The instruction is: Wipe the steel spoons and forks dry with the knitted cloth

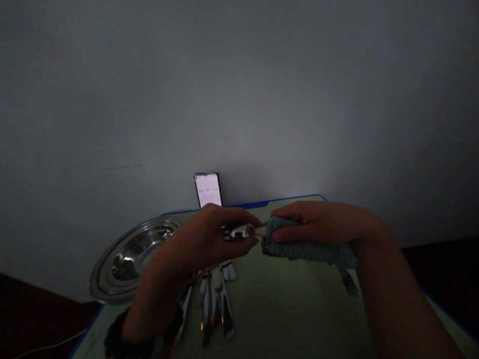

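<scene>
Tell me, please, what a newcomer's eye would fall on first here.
Probably the glowing white phone screen, at the back edge of the green table. Then the left hand, holding a shiny metal utensil, and the right hand, gripping a blue-green textured cloth, below centre. A round, shiny metal bowl sits at left.

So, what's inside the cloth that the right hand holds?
Part of a utensil: its pale section runs into the cloth under the right hand. Anything farther inside is covered.
</scene>
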{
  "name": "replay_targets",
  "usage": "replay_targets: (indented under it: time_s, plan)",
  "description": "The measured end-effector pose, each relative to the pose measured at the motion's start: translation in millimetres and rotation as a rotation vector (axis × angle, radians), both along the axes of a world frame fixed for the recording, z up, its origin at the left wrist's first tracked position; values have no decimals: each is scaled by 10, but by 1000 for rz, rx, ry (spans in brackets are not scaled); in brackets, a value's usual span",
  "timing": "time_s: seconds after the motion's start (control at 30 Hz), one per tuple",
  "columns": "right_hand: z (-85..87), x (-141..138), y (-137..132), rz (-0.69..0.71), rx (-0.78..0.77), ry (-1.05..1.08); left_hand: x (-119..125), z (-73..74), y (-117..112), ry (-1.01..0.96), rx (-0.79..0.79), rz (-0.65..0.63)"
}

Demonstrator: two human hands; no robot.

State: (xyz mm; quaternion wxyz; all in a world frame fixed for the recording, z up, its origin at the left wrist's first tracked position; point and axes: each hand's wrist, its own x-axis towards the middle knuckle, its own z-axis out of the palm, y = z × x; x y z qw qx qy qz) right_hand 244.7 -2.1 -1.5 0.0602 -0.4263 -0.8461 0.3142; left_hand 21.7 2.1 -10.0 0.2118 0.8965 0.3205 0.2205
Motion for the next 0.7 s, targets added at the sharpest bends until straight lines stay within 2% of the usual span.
replay_targets:
  time_s: [0.17,0.27,0.37,0.57,0.7]
  plan:
    - [-28,27,-3,-74,-6,61,14,-65,83,-45,279,125]
    - [-18,40,-10,-97,3,56,8,-80,103,-43,376,158]
    - [4,29,-14,-89,-5,45,-3,-76,104,-15,364,157]
    - [18,-54,-4,-69,60,-12,-47,-62,83,96,216,108]
    - [2,-52,-6,-63,42,-18,-25,-34,34,114,152,68]
